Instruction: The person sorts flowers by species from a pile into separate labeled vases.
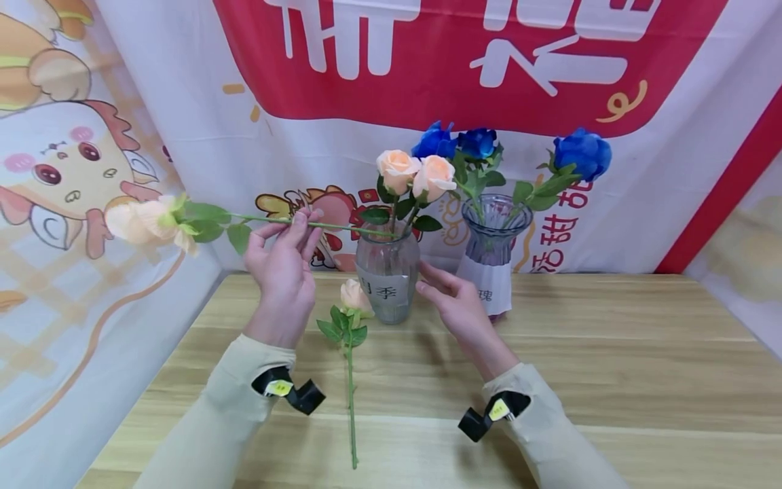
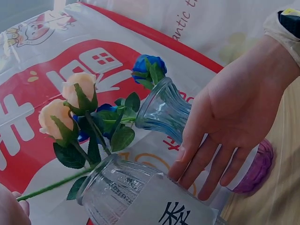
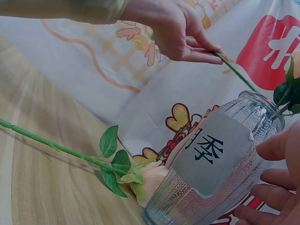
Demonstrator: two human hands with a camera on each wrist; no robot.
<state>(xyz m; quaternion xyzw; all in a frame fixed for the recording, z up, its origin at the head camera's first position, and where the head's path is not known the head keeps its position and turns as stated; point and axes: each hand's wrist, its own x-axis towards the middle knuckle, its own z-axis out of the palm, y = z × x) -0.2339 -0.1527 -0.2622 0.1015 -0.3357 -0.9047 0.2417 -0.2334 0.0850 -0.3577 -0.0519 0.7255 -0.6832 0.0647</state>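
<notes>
My left hand [image 1: 282,278] pinches the green stem of a peach rose [image 1: 139,221], held sideways with the bloom at the left. The stem's other end reaches the mouth of a ribbed clear glass vase [image 1: 387,258] with a paper label. Two peach roses [image 2: 77,89] stand in this vase. My right hand [image 1: 459,309] is at the vase's right side, its relaxed fingers [image 3: 272,193] spread and the fingertips right at the glass. Another peach rose [image 1: 351,367] lies on the table, its bloom beside the vase's base in the right wrist view.
A second glass vase [image 1: 497,221] with a paper wrap and a purple base [image 2: 257,171] stands behind my right hand, holding blue roses [image 1: 580,155]. Printed cloth [image 1: 201,142] hangs behind and left of the wooden table [image 1: 580,380].
</notes>
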